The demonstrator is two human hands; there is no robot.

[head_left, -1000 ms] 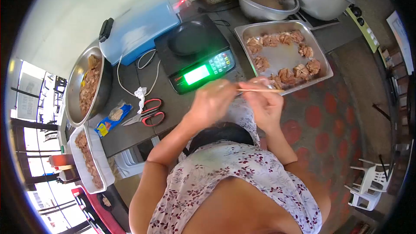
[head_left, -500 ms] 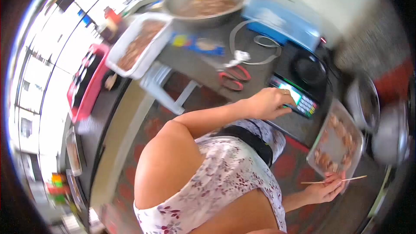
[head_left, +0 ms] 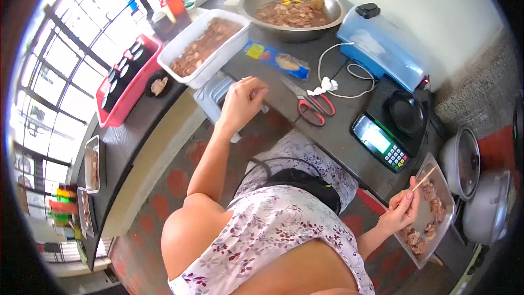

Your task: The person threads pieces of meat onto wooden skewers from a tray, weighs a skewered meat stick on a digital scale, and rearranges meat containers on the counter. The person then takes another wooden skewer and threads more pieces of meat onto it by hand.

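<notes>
My left hand (head_left: 244, 101) is raised beside the counter's front edge, left of the scissors (head_left: 310, 104). Its fingers are curled together, with nothing visible in them. In my right hand (head_left: 401, 211), a thin wooden stick (head_left: 424, 178) is pinched, over the near side of a metal tray (head_left: 448, 207) with meat pieces (head_left: 436, 208). A black scale (head_left: 377, 139) with a lit display stands left of that tray. Further left, a white tub (head_left: 198, 78) holds chopped meat, and a large steel bowl (head_left: 292, 31) holds more meat.
A blue and yellow packet (head_left: 277, 59) lies behind the scissors. At the back stands a blue machine (head_left: 381, 46) with a white cable. Two lidded pots (head_left: 461, 164) are at right, a pink basket (head_left: 131, 83) at left. A grey plastic stool (head_left: 210, 98) stands below the counter.
The view has swung left. My hands, together a second ago, are now far apart. My left hand has moved leftward from the scale; my right hand still holds the stick, now tilted up.
</notes>
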